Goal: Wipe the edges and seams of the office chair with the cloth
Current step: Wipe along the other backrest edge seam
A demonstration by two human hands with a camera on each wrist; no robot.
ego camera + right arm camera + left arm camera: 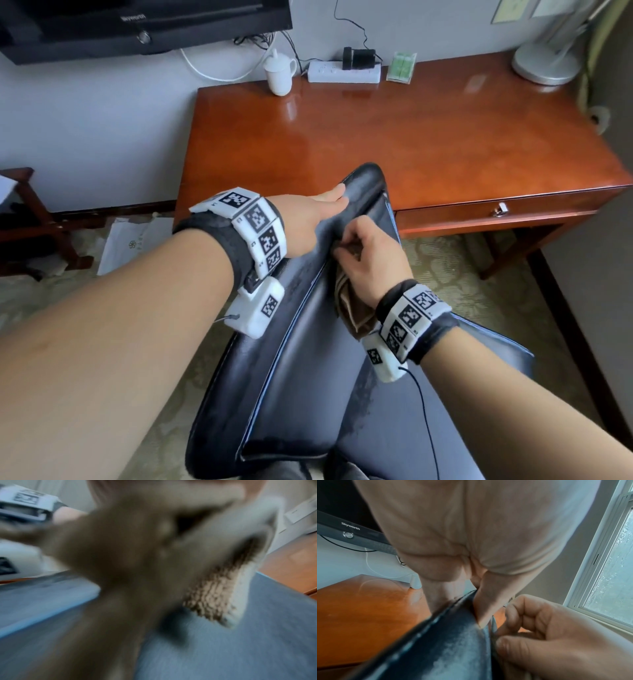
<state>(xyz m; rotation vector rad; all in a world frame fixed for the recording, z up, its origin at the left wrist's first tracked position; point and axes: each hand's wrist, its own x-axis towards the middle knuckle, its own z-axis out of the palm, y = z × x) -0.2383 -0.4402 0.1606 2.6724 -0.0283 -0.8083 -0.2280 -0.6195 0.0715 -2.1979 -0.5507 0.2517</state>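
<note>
The dark blue leather office chair [308,359] stands in front of me with its back facing the desk. My left hand [329,205] grips the top edge of the chair back [445,642], thumb on the near side and fingers hidden behind it. Just to the right, my right hand [356,246] is curled round a brown cloth [352,308] and presses it into the seam at the back's right edge. The right wrist view is blurred; it shows the cloth [211,595] hanging over the blue leather [240,649].
A glossy wooden desk [411,137] lies just beyond the chair, with a white lidded cup [279,73], a power strip [344,73] and a lamp base [544,65] along the wall. A television [137,27] hangs at top left. A paper bag [133,243] lies on the carpet.
</note>
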